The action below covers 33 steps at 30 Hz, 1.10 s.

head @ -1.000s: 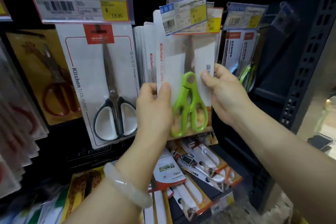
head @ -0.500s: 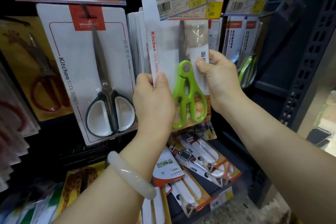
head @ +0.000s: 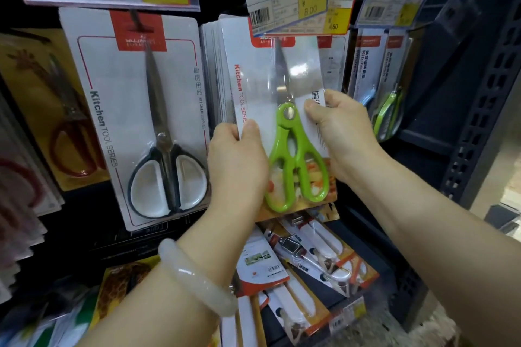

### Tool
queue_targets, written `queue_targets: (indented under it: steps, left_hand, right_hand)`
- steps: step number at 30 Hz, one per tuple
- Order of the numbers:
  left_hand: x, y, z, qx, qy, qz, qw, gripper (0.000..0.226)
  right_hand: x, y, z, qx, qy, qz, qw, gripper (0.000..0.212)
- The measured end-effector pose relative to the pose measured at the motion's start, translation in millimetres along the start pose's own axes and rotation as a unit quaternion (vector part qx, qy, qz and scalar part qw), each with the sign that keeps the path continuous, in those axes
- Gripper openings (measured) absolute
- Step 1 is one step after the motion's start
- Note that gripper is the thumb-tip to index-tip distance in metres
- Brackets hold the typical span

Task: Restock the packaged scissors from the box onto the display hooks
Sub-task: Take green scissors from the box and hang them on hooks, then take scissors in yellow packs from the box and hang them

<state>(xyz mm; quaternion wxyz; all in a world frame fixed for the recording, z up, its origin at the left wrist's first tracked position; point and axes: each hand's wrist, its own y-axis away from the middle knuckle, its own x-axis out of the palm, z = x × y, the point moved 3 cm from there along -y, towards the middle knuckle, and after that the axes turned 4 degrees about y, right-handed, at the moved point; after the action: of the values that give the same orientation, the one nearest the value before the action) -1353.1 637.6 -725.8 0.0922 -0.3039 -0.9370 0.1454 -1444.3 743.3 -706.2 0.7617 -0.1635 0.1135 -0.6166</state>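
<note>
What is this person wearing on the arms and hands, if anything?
Both forearms are bare as far as the frame shows, with no sleeves in view. The left wrist carries a smooth, pale, translucent bangle, round and thick, with a glossy shine. The left hand and right hand wear no gloves; no rings or watch show.

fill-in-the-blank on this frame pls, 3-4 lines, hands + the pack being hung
1. Both hands hold a pack of scissors with ____ handles.
2. The left hand has its thumb on the pack's ____ edge.
3. The price tag above that pack reads ____.
4. The wrist with the pale bangle is the ____ one.

Missing words: green; left; 8.00; left
</note>
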Motion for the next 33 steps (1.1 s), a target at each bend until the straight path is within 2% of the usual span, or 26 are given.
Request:
queue_targets:
  steps: [4,7,10,14,15,16,18,20,21,22,23,25,29,32,33]
  left_hand:
    - [1.8,-9.7,6.8,-0.004,-0.065,0.010,0.998,0.021]
    - [2.3,-17.3,12.0,-0.009,-0.103,0.008,0.995,0.024]
    - [3.6,-22.2,24.4,-0.049,-0.100,0.004,0.994,0.026]
    - [0.3,16.5,47.2,-0.121,-0.085,-0.058,0.987,0.047]
    - [1.4,36.8,57.8,-0.142,-0.087,-0.047,0.985,0.055]
    - [5.0,63.1,65.9,-0.179,-0.076,-0.031,0.980,0.058]
    - [10.5,117.1,90.5,-0.249,-0.023,-0.004,0.968,0.050]
    - [23.6,160.0,110.8,-0.280,0.019,0.016,0.960,0.023]
    - [34.1,178.7,122.1,-0.299,0.034,0.056,0.952,0.013]
    - [45.6,199.1,131.2,-0.341,0.012,0.095,0.935,0.023]
    - [55.1,218.7,126.8,-0.369,-0.016,0.162,0.915,0.026]
    - [72.3,255.9,133.6,-0.411,-0.025,0.255,0.875,0.008]
    - [106.3,309.3,145.2,-0.460,-0.044,0.339,0.819,0.022]
    - [122.1,334.8,160.5,-0.484,-0.064,0.373,0.789,0.054]
    - [125.1,340.8,166.6,-0.489,-0.071,0.378,0.783,0.056]
  right_hand:
    - [6.5,-9.4,-12.0,-0.027,0.063,-0.013,0.998,0.018]
    - [12.0,-16.4,-18.2,-0.017,0.107,-0.007,0.994,0.006]
    - [12.6,-20.4,-17.7,0.013,0.142,-0.010,0.990,0.024]
    - [-4.3,5.7,-37.2,0.059,0.186,0.010,0.981,0.050]
    - [-15.8,19.6,-49.8,0.073,0.207,0.015,0.975,0.053]
    - [-30.7,37.7,-65.1,0.092,0.221,0.024,0.971,0.055]
    - [-68.5,83.0,-97.6,0.140,0.233,0.048,0.961,0.045]
    - [-116.6,130.4,-131.6,0.198,0.251,0.063,0.945,0.018]
    - [-143.4,152.1,-145.2,0.228,0.261,0.048,0.937,0.007]
    - [-170.1,169.4,-155.6,0.253,0.269,0.020,0.929,0.004]
    - [-197.6,182.8,-162.8,0.273,0.280,-0.009,0.920,0.011]
    - [-247.0,201.6,-166.6,0.302,0.338,-0.029,0.891,0.023]
    - [-320.9,219.9,-167.5,0.327,0.436,-0.008,0.839,0.022]
    - [-344.1,229.4,-174.2,0.322,0.497,0.033,0.805,0.018]
    - [-347.2,233.4,-178.5,0.320,0.514,0.051,0.794,0.017]
